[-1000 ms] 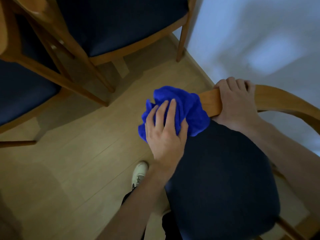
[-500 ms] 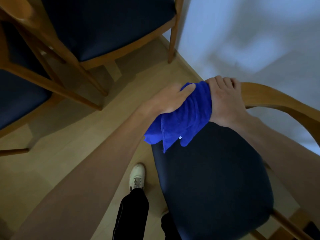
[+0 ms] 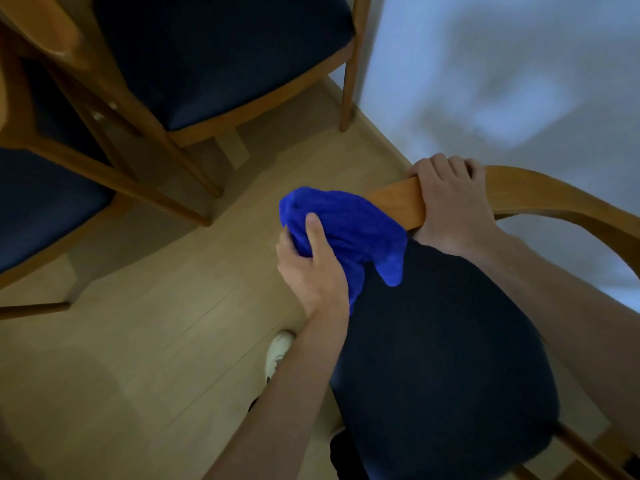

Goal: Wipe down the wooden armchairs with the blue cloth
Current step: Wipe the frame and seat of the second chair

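Cloth (image 3: pixel 346 226), blue, bunched over armrest (image 3: pixel 398 204) end of armchair (image 3: pixel 554 199); gripped by left hand (image 3: pixel 311 268), fingers curled. Right hand (image 3: pixel 446 202) clamped round armrest just beside.

Left hand (image 3: pixel 310 268) grips blue cloth (image 3: pixel 349 230) seemingly over the armrest (image 3: pixel 398 204) end; right hand (image 3: pixel 450 206) clasps it

Cloth (image 3: pixel 346 230) on armrest (image 3: pixel 398 202) end

Open floor (image 3: pixel 145 341) lies left; two armchairs (image 3: pixel 194 64) crowd the far side.
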Action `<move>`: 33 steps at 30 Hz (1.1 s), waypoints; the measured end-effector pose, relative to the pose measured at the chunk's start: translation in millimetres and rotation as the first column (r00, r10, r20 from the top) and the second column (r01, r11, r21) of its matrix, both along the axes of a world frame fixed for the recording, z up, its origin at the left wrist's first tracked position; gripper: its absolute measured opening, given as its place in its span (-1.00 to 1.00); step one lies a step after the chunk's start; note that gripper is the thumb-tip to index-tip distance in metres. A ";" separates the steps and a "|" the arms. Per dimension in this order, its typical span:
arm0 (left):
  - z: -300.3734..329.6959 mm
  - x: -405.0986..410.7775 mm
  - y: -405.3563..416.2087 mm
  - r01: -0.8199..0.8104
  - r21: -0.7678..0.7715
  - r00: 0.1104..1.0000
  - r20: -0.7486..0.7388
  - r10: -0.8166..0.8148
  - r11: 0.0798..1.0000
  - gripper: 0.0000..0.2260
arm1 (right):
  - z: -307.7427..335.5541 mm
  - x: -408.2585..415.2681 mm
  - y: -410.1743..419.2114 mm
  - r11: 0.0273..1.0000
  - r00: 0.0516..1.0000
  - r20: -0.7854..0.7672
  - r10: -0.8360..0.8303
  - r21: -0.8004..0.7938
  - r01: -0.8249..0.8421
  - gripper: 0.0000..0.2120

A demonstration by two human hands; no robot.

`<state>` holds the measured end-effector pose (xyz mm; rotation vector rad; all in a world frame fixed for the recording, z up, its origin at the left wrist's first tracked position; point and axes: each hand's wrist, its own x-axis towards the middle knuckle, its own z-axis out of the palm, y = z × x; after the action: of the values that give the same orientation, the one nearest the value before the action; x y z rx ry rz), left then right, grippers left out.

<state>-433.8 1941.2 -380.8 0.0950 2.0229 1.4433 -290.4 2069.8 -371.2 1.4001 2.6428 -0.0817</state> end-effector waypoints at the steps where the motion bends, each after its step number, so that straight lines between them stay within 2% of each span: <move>1: 0.9 -1.8 1.8 0.028 -0.038 0.999 -0.037 -0.029 0.999 -0.68 | 0.3 -0.3 -0.6 1.000 1.000 0.003 -0.001 0.003 0.001 -0.26; 3: 0.3 -10.3 5.1 0.209 -0.175 0.939 -0.238 -0.247 0.962 -0.63 | -0.3 0.1 -0.8 1.000 1.000 0.000 -0.001 0.008 0.001 -0.27; 4: 1.4 -14.9 10.4 0.309 -0.312 0.845 -0.344 -0.410 0.898 -0.61 | -1.1 -0.1 -0.5 1.000 1.000 -0.003 0.001 0.010 -0.001 -0.27; 6: 6.2 -16.2 31.9 0.407 -0.574 0.570 -0.449 -0.688 0.711 -0.63 | -3.0 -0.2 0.2 1.000 1.000 -0.010 0.011 0.016 -0.011 -0.27; 7: 7.8 -11.3 47.0 0.433 -0.641 0.443 -0.460 -0.769 0.633 -0.64 | -3.9 0.1 0.7 1.000 1.000 -0.021 0.018 0.022 -0.018 -0.29; 9: 11.5 5.9 75.6 0.493 -0.690 0.253 -0.469 -0.846 0.530 -0.65 | -5.5 3.1 1.0 0.999 0.998 -0.050 0.035 0.043 -0.033 -0.36; 11: 13.0 19.3 93.2 0.513 -0.696 0.146 -0.505 -0.851 0.502 -0.65 | -5.0 6.3 1.6 0.998 0.996 -0.074 0.044 0.048 -0.040 -0.40; 15: 7.5 10.6 69.8 0.507 -0.671 0.021 -0.618 -0.786 0.541 -0.67 | -1.8 9.1 1.2 0.998 0.990 -0.124 0.066 0.024 -0.063 -0.40; 17: 2.7 5.1 45.6 0.462 -0.662 0.002 -0.665 -0.747 0.591 -0.64 | -0.2 8.7 1.8 0.998 0.989 -0.132 0.062 0.007 -0.062 -0.38; 23: -19.1 -7.3 -17.0 0.391 -0.672 -0.092 -0.708 -0.700 0.628 -0.47 | 2.6 7.7 3.5 0.996 0.996 -0.088 0.018 -0.085 -0.026 -0.14; 25: -20.6 -15.6 -25.4 0.397 -0.687 -0.069 -0.683 -0.727 0.609 -0.44 | 5.8 7.5 4.8 0.991 0.997 -0.082 0.014 -0.134 -0.025 -0.04; 27: -17.7 -19.5 -27.6 0.404 -0.705 -0.036 -0.648 -0.760 0.582 -0.41 | 11.4 7.0 6.6 0.977 0.999 -0.040 0.023 -0.210 -0.031 0.15; 29: -10.8 -19.3 -23.2 0.383 -0.747 -0.066 -0.609 -0.790 0.544 -0.40 | 19.9 12.2 7.4 0.955 0.999 -0.043 0.024 -0.295 -0.036 0.30; 31: 0.7 -16.1 -7.6 0.349 -0.797 -0.113 -0.558 -0.822 0.492 -0.43 | 32.8 24.2 5.0 0.931 0.987 -0.152 -0.042 -0.365 -0.016 0.30; 33: 11.7 -7.9 25.3 0.403 -0.804 -0.097 -0.512 -0.854 0.436 -0.50 | 47.1 38.7 -3.6 0.895 0.948 -0.267 -0.175 -0.444 0.040 0.20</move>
<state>-441.7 1966.4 -369.1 1.9446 2.3235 0.0542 -251.7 2066.2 -324.1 1.4623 2.5309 -0.9088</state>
